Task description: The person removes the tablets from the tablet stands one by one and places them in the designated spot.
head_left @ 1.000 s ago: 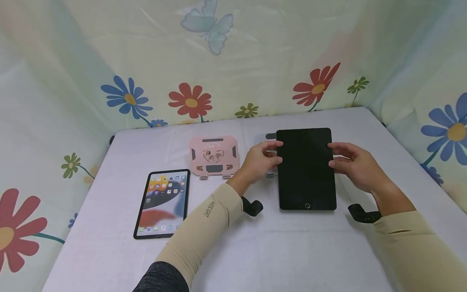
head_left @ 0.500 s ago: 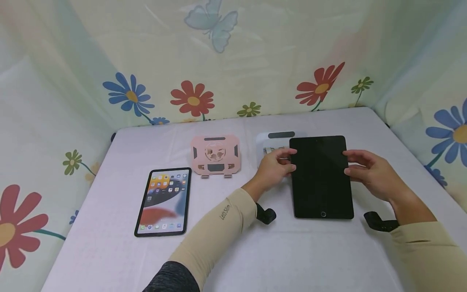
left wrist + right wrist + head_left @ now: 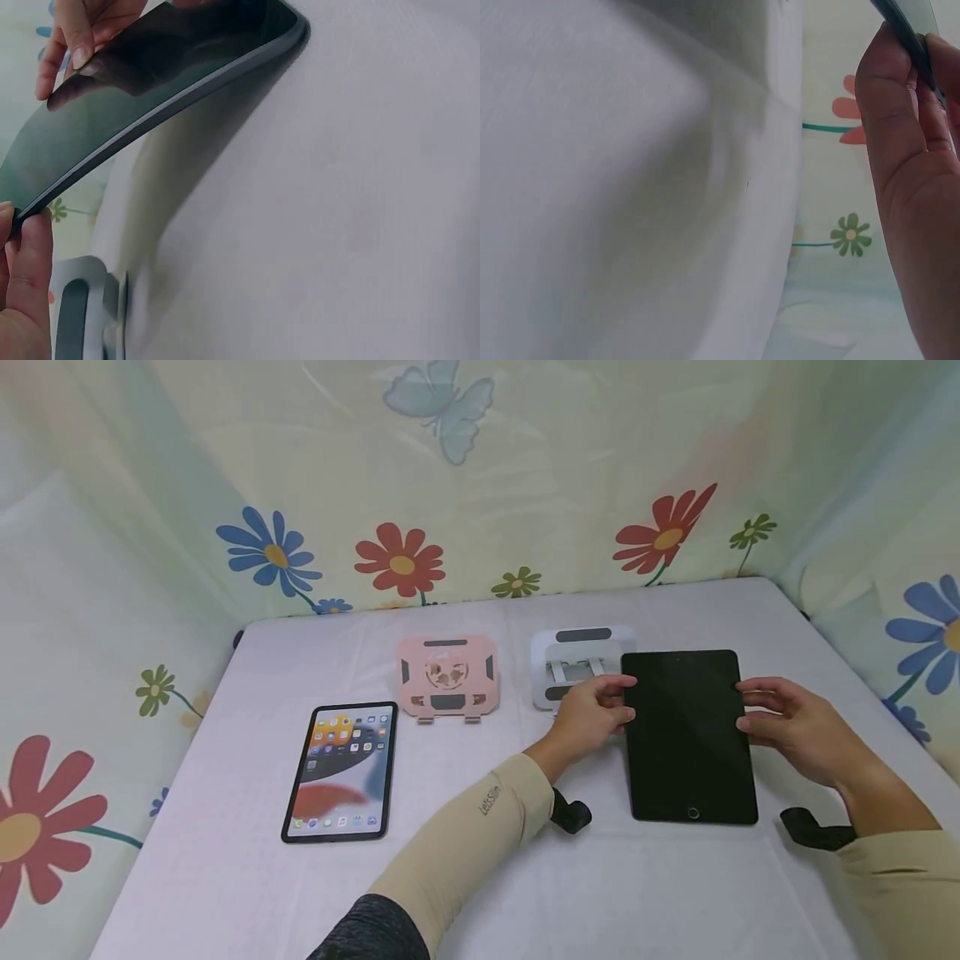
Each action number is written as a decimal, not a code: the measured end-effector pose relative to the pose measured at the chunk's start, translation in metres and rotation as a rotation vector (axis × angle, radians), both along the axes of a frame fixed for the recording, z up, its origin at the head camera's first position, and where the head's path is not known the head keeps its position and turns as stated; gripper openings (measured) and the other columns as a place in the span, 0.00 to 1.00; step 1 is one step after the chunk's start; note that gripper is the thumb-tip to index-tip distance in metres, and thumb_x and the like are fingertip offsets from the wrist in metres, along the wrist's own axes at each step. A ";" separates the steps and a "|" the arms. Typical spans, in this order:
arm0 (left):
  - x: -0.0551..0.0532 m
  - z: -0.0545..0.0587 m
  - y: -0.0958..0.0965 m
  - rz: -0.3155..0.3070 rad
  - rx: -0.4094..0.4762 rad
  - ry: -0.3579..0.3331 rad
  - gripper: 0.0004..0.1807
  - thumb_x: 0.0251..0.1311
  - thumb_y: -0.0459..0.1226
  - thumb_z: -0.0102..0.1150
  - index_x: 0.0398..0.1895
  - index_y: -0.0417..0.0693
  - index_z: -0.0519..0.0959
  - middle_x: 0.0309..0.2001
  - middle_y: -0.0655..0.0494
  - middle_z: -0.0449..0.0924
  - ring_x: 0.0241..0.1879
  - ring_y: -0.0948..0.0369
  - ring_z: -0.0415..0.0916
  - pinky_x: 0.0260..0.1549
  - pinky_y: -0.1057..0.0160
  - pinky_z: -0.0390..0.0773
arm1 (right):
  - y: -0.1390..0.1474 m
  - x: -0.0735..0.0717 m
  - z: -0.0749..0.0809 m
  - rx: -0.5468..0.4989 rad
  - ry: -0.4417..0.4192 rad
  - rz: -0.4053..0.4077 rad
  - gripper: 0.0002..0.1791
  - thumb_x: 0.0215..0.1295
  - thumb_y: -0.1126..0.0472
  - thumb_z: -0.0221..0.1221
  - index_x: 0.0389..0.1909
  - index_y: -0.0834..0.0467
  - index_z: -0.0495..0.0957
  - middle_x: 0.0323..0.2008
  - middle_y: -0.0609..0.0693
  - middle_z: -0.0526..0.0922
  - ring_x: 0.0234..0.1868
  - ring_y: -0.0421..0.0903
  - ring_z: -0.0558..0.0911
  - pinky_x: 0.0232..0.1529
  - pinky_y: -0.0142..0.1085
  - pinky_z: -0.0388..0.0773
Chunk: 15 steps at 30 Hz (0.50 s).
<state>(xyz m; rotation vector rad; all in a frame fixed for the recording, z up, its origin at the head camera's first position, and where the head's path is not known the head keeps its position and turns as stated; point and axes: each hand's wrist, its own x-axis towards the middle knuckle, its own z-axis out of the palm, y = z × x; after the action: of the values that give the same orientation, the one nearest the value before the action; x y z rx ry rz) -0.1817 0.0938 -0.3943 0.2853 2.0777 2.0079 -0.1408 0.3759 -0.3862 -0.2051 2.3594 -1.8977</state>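
Observation:
A black tablet (image 3: 688, 739) with a dark screen and a round home button is held at its two long sides. My left hand (image 3: 588, 717) pinches its left edge and my right hand (image 3: 795, 727) pinches its right edge, both in the upper half. In the left wrist view the tablet (image 3: 172, 82) is tilted, its upper end raised and its lower end close to the table, with a shadow beneath. The right wrist view catches only a strip of its edge, between the thumb and fingers of the right hand (image 3: 915, 150).
A white tablet stand (image 3: 583, 635) lies folded just behind my left hand, partly covered. Left of it lies a pink stand (image 3: 447, 647). A second tablet (image 3: 340, 772) with a lit home screen rests on the white-covered table (image 3: 517, 877). Flower-printed curtains (image 3: 570, 460) surround the table.
Both hands have carried the black tablet rightward and toward the front. The white stand, mostly hidden behind it before, now shows. The lit tablet and pink stand have stayed put.

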 end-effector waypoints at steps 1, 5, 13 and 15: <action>0.000 0.000 0.002 0.000 -0.010 0.000 0.20 0.58 0.22 0.66 0.53 0.46 0.84 0.39 0.65 0.78 0.31 0.70 0.76 0.29 0.69 0.82 | 0.002 0.001 0.000 0.005 0.003 -0.004 0.25 0.69 0.78 0.54 0.54 0.45 0.73 0.48 0.35 0.75 0.39 0.33 0.81 0.38 0.24 0.80; 0.003 0.002 0.010 -0.008 -0.035 0.004 0.21 0.58 0.23 0.66 0.53 0.48 0.84 0.40 0.65 0.79 0.32 0.71 0.76 0.29 0.70 0.81 | 0.006 0.005 -0.003 -0.004 -0.001 -0.026 0.25 0.69 0.78 0.54 0.53 0.44 0.73 0.48 0.35 0.74 0.39 0.32 0.81 0.38 0.23 0.79; 0.006 0.000 0.018 -0.004 -0.121 0.007 0.21 0.59 0.25 0.67 0.55 0.52 0.84 0.39 0.67 0.79 0.27 0.70 0.77 0.27 0.72 0.79 | 0.015 0.005 -0.010 -0.217 -0.023 -0.003 0.26 0.68 0.81 0.53 0.52 0.47 0.79 0.46 0.38 0.79 0.39 0.35 0.82 0.37 0.25 0.80; 0.005 0.000 0.019 -0.003 -0.142 0.011 0.21 0.59 0.26 0.67 0.54 0.52 0.85 0.37 0.67 0.80 0.25 0.69 0.76 0.26 0.72 0.78 | 0.017 0.004 -0.012 -0.229 -0.023 0.006 0.26 0.68 0.81 0.53 0.52 0.47 0.79 0.46 0.39 0.79 0.39 0.36 0.82 0.37 0.26 0.80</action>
<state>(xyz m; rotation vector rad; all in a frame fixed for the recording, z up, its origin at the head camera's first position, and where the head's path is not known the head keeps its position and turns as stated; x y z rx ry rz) -0.1767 0.1130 -0.3945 0.2735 2.2115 1.8485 -0.1368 0.3930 -0.3983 -0.2078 2.1212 -2.1527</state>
